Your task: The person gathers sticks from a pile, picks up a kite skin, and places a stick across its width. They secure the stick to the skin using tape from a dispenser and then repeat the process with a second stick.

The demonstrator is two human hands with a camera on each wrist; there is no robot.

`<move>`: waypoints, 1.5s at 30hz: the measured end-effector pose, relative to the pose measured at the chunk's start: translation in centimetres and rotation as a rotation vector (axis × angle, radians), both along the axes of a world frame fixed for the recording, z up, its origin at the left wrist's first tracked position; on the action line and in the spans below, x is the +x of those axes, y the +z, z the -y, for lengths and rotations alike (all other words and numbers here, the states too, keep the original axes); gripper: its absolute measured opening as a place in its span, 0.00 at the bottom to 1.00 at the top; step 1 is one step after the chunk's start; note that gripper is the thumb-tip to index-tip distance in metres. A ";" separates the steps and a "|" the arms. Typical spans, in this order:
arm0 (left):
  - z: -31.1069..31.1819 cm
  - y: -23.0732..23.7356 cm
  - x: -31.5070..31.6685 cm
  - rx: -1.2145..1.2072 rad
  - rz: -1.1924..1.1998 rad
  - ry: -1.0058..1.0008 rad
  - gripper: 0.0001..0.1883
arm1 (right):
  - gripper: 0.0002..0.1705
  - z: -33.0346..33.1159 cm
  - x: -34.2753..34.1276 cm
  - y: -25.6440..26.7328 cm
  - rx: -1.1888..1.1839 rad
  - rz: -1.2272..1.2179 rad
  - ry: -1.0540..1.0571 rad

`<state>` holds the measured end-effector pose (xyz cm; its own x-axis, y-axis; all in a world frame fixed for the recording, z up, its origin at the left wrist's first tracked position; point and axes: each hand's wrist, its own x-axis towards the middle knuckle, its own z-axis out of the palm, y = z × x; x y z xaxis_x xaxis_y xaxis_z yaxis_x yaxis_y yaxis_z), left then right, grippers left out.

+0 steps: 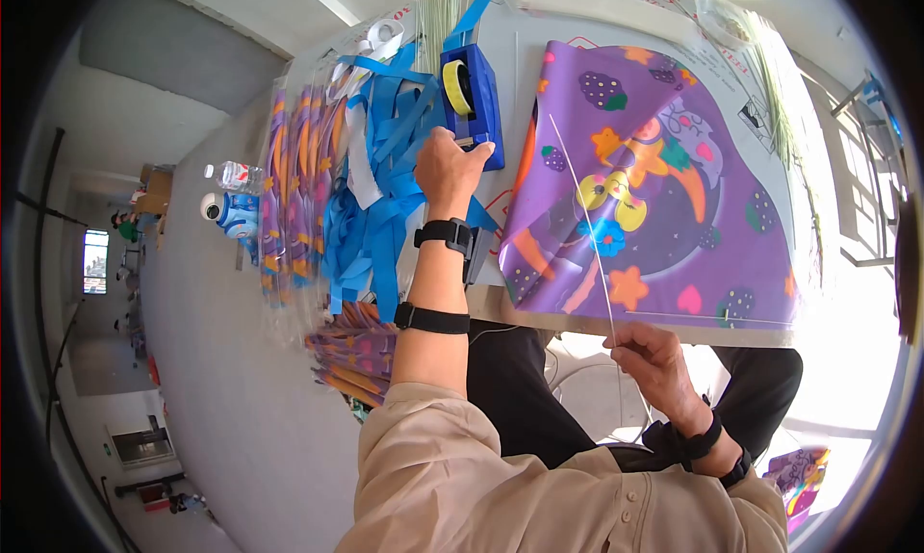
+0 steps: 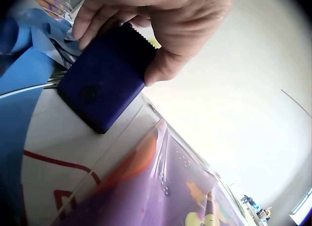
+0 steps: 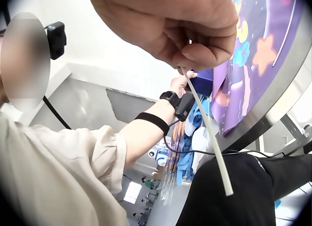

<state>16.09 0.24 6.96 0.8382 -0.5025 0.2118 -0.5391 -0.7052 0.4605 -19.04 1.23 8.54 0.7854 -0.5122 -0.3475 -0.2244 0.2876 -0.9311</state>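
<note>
My left hand (image 1: 450,171) grips the front end of a blue tape dispenser (image 1: 488,96), which carries a yellow-rimmed roll of tape (image 1: 456,87). In the left wrist view, thumb and fingers lie on opposite sides of its serrated cutter (image 2: 141,35). Near the table's front edge, my right hand (image 1: 659,370) pinches a thin white rod (image 1: 590,221) between thumb and fingers. That rod slants up across a purple printed sheet (image 1: 746,182) with stars, berries and a moon; its other end sticks out below the hand in the right wrist view. A second thin rod (image 1: 712,317) lies along the sheet's near edge.
Blue ribbon strips (image 1: 390,168) pile up left of the dispenser, beside bagged purple printed pieces (image 1: 294,187). Bundles of thin rods (image 1: 780,120) lie at the table's right side. A water bottle (image 1: 236,176) and a blue-and-white container (image 1: 231,211) stand farther left.
</note>
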 end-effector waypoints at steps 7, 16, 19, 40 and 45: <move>-0.6 2.0 2.3 -0.557 -0.711 0.091 0.09 | 0.05 -1.0 0.7 0.7 -0.045 0.001 0.041; -0.5 2.0 3.5 -0.753 -1.129 0.312 0.05 | 0.04 -2.0 4.0 -0.1 0.039 0.084 0.116; -0.6 3.6 2.8 -0.723 -1.137 0.274 0.05 | 0.05 -2.9 5.4 -0.4 0.120 0.038 0.128; -21.7 2.7 -18.8 -0.756 -1.075 0.107 0.04 | 0.06 -5.1 10.3 -4.0 0.386 0.001 0.111; -23.0 2.5 -19.9 -0.712 -1.076 0.107 0.04 | 0.07 -4.7 11.1 -4.1 0.441 -0.014 0.144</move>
